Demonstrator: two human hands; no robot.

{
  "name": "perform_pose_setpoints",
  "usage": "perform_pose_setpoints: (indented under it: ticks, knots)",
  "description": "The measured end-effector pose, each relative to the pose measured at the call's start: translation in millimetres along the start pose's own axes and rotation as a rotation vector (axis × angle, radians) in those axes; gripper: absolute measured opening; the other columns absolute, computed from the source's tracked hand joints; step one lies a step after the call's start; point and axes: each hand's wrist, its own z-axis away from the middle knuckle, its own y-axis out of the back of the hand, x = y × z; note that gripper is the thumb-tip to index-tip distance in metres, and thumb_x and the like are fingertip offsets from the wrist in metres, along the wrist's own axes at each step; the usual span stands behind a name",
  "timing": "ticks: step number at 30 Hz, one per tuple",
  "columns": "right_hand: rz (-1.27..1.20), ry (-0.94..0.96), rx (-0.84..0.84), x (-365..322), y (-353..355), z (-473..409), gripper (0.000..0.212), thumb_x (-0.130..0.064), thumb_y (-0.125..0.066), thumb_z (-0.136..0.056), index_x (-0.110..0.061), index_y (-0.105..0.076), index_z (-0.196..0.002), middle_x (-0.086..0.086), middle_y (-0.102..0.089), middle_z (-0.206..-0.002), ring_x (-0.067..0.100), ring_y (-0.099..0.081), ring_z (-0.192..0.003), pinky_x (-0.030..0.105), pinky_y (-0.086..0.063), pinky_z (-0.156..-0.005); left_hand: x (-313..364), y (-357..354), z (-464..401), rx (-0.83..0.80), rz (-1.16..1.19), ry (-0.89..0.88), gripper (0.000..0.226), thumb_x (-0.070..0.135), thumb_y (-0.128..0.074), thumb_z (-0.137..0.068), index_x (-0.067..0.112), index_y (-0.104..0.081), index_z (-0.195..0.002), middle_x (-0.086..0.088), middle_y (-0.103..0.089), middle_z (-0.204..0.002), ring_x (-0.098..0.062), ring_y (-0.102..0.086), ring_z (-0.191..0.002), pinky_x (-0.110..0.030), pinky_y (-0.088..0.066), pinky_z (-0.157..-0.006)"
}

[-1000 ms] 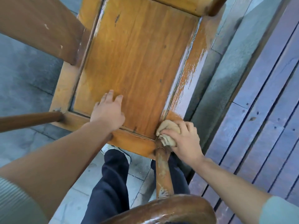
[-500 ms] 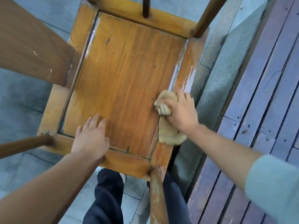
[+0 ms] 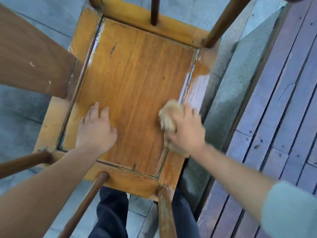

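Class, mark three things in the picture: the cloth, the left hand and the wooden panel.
cloth (image 3: 169, 116): head view, its bunched tan top.
left hand (image 3: 97, 133): head view, back of the hand.
wooden panel (image 3: 137, 74): head view, bare middle of the board.

Diffuse daylight is lighting the scene evenly, casting only faint shadows. Glare is showing on the wet right rail (image 3: 196, 93). Motion blur is smearing the right hand (image 3: 187, 130) and cloth (image 3: 169, 115). Wide-angle distortion is bending the deck boards (image 3: 277, 117).
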Motion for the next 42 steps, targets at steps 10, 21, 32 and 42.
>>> perform_pose_setpoints:
  ticks: [10, 21, 32, 42]
  knots:
    - [0.116, 1.068, -0.368, -90.7, -57.3, 25.2, 0.034, -0.037, -0.058, -0.083, -0.043, -0.057, -0.116, 0.001, -0.052, -0.123, 0.03, -0.052, -0.101, 0.042, -0.04, -0.081, -57.4, -11.3, 18.3, 0.106, 0.254, 0.379, 0.045, 0.022, -0.05, -0.094, 0.004, -0.041, -0.135, -0.02, -0.036, -0.149, -0.035, -0.034, -0.137, -0.041, -0.03, -0.112]
    - [0.079, 0.425, 0.048, -306.3, -82.0, -107.1, 0.06, -0.014, -0.071, -0.086, -0.029, -0.055, -0.142, 0.016, -0.056, -0.111, 0.039, -0.053, -0.098, 0.049, -0.046, -0.084, -82.3, -66.3, 40.4, 0.072, 0.438, 0.543, 0.073, 0.019, -0.039, -0.097, 0.004, 0.001, -0.156, -0.012, 0.018, -0.164, -0.029, 0.013, -0.151, -0.035, -0.015, -0.123]
    - [0.198, 0.912, -0.198, -345.6, -100.5, -116.7, 0.051, -0.028, -0.054, -0.088, -0.029, -0.052, -0.139, 0.007, -0.046, -0.129, 0.03, -0.042, -0.116, 0.042, -0.037, -0.093, -73.9, -71.6, 50.1, -0.092, 0.671, 0.942, 0.087, 0.034, -0.044, -0.097, -0.011, 0.008, -0.15, -0.024, 0.009, -0.162, -0.033, 0.005, -0.152, -0.035, -0.024, -0.12]
    - [-0.046, 0.966, -0.261, -300.8, -85.9, -112.5, 0.062, -0.025, -0.08, -0.067, -0.035, -0.067, -0.127, 0.006, -0.054, -0.135, 0.032, -0.048, -0.126, 0.045, -0.038, -0.1, -77.1, -62.0, 39.5, -0.25, 0.734, 1.13, 0.08, 0.031, -0.043, -0.096, -0.003, 0.002, -0.153, -0.024, -0.002, -0.162, -0.033, -0.008, -0.15, -0.044, -0.026, -0.114]
